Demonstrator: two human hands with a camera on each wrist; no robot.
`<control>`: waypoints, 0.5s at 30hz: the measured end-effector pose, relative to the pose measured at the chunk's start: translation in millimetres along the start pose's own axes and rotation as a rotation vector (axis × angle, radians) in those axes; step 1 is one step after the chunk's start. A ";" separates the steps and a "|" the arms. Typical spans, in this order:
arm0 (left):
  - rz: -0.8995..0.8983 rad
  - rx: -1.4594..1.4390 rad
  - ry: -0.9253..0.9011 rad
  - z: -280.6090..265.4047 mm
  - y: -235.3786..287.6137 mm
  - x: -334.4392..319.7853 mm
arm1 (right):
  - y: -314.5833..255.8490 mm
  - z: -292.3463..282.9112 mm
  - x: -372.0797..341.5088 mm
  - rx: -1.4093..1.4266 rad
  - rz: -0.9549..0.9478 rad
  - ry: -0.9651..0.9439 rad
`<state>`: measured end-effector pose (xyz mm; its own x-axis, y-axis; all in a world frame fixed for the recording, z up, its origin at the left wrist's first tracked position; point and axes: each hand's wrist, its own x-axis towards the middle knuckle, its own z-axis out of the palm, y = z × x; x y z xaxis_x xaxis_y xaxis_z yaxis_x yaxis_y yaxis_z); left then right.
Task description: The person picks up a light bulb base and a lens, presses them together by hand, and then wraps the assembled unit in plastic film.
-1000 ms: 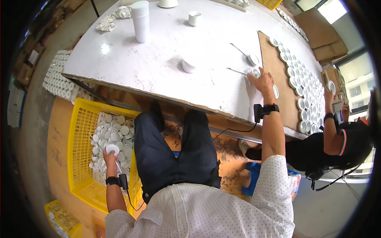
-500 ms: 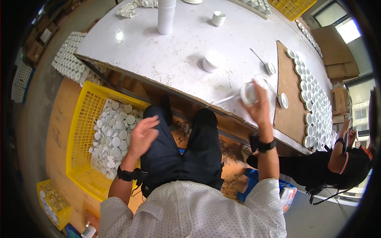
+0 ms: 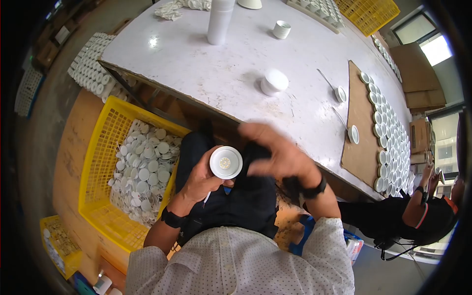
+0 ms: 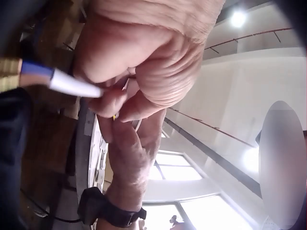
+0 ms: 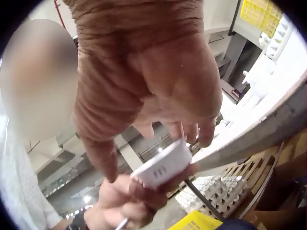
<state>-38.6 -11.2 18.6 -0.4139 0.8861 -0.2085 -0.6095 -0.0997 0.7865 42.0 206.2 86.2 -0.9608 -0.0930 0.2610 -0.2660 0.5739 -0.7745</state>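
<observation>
In the head view, my left hand (image 3: 197, 178) grips a round white downlight (image 3: 226, 162) above my lap, its face turned up and small yellowish LED dots showing in the middle. Below that hand sticks out a short white cord. My right hand (image 3: 280, 156), blurred, is spread just right of the downlight, fingers extended and nothing in them. The right wrist view shows the downlight's side (image 5: 163, 167), with small slots, held in the left fingers under my right palm. A blurred white cord end (image 4: 72, 85) with blue and brown parts crosses the left wrist view.
A yellow basket (image 3: 101, 147) of white discs stands at my left. On the white table (image 3: 196, 73) are a tall white stack (image 3: 221, 22), a small white pile (image 3: 274, 82) and two corded downlights. Many more sit in rows on brown cardboard (image 3: 358, 147). Another person (image 3: 393, 216) works at right.
The right hand took a downlight from the table and brought it over the lap. My left hand left the basket without its disc and now holds the downlight; the right hand has let go.
</observation>
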 end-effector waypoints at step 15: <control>-0.019 -0.004 0.065 -24.0 -34.5 -20.2 | 141.1 -65.6 51.7 0.324 0.637 0.676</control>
<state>-25.5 -36.5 -18.2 -0.4451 0.8566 -0.2611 -0.6206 -0.0848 0.7795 -40.1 335.8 28.3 -0.7117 0.6996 -0.0632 0.1805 0.0953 -0.9789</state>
